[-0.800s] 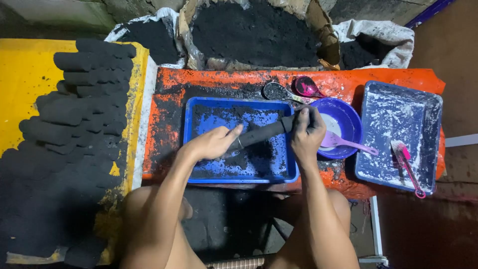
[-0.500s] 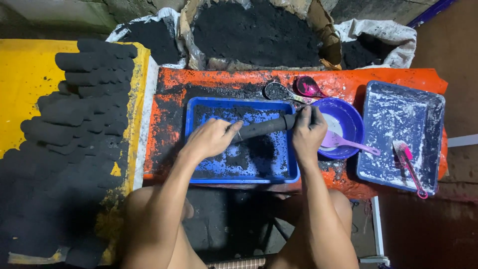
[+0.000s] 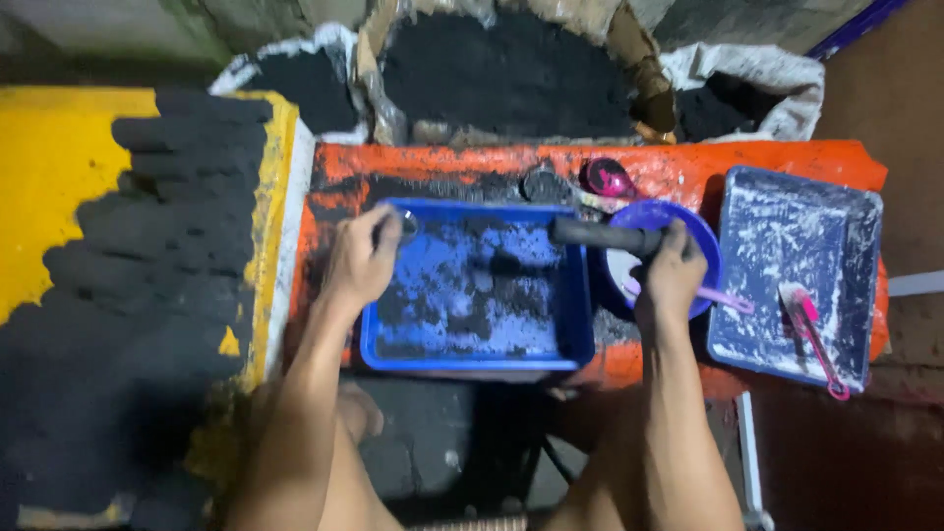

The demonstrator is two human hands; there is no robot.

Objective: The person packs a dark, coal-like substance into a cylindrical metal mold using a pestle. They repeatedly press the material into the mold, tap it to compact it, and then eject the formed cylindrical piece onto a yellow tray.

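My right hand (image 3: 671, 278) has its grip clamped around one end of a dark, soot-covered cylindrical tube (image 3: 602, 234), fingers wrapped fully over it. The tube lies level, right of centre in the frame, reaching from above the round blue plastic bowl (image 3: 700, 234) leftward over the right rim of the blue rectangular plastic tray (image 3: 474, 354). My left hand (image 3: 362, 260) sits at the tray's upper left corner, its fingers curled together around a small shiny round piece (image 3: 405, 226); the blur keeps me from telling what that piece is. The tray's floor is smeared with black powder. It rests on the orange table (image 3: 747, 162), which spans the middle of the frame. A pink plastic spoon (image 3: 723, 298) lies in the bowl just beside my right hand. At the far right, a second blue tray dusted with white powder (image 3: 793, 228) holds a pink-handled spatula (image 3: 811, 329). At the left of the frame, rows of black briquettes (image 3: 147, 256) lie on a yellow surface (image 3: 49, 187).
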